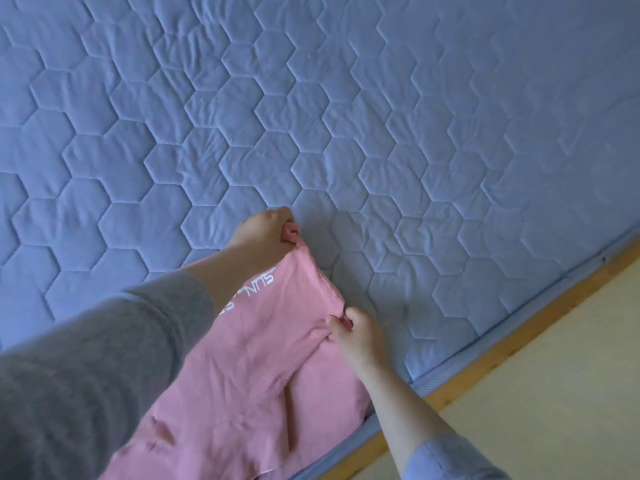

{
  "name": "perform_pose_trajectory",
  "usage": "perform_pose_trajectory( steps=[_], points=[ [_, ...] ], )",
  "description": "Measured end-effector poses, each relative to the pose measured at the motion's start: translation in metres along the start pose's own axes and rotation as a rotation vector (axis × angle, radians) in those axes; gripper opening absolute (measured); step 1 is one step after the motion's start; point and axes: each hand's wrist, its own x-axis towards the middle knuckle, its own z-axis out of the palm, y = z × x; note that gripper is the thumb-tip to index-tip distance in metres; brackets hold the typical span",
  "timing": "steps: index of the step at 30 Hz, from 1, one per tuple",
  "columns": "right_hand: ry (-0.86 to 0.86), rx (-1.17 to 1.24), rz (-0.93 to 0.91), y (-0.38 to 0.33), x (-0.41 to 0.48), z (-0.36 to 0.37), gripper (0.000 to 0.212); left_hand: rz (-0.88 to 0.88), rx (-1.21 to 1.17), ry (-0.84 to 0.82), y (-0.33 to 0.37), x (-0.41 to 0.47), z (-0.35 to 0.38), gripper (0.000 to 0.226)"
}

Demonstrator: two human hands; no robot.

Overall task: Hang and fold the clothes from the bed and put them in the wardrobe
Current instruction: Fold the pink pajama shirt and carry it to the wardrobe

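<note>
Pink T-shirt (263,358): it lay in the lower middle of the frame, its top edge lifted and the rest draped down over the near edge of the bed (346,116) toward the bottom of the frame. White lettering (256,289) showed on it just below the left wrist.

Left hand (266,233): it was at the centre of the frame, its fingers (289,233) curled and pinching the upper corner of the shirt, raised above the quilt. This probably kept the edge taut and off the bed.

Right hand (358,336): it was lower and to the right, its fingers (341,323) pinching a bunch of the same edge. The cloth puckered there, which suggests it was being pulled out flat.

Why both hands held one edge: holding two points along one side would let the shirt be spread or laid out square for folding.

Bed: a blue cover quilted in hexagons filled the upper frame, giving a broad, flat place for folding.

Bed frame (519,327): a wooden strip ran diagonally at the lower right, with pale floor (571,375) beyond it.

Sleeves: a grey sleeve (104,358) covered the left arm, and a blue cuff (446,459) showed on the right.

Stage, as a judgement: the shirt was not yet folded, and no wardrobe was in view.
</note>
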Motion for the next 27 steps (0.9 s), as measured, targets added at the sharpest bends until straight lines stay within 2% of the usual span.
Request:
perform_pose_trajectory(
  steps=[5,9,12,20,27],
  points=[
    [0.064,-0.014,-0.057,0.000,-0.013,-0.005,0.044,0.095,-0.004,-0.006,0.004,-0.014,-0.021,0.022],
    [-0.072,-0.141,-0.023,0.011,-0.033,-0.010,0.040,0.255,0.190,-0.030,0.002,-0.031,-0.041,0.025],
    [-0.005,-0.154,-0.052,0.020,-0.053,-0.016,0.044,0.322,0.300,-0.044,-0.006,-0.056,-0.051,0.018],
    [0.188,-0.116,-0.213,0.006,-0.123,-0.013,0.051,0.311,0.260,0.143,-0.021,-0.138,-0.081,0.023],
    [0.193,-0.084,-0.318,-0.027,-0.180,0.001,0.043,0.216,0.267,0.240,-0.040,-0.199,-0.112,0.024]
  ],
)
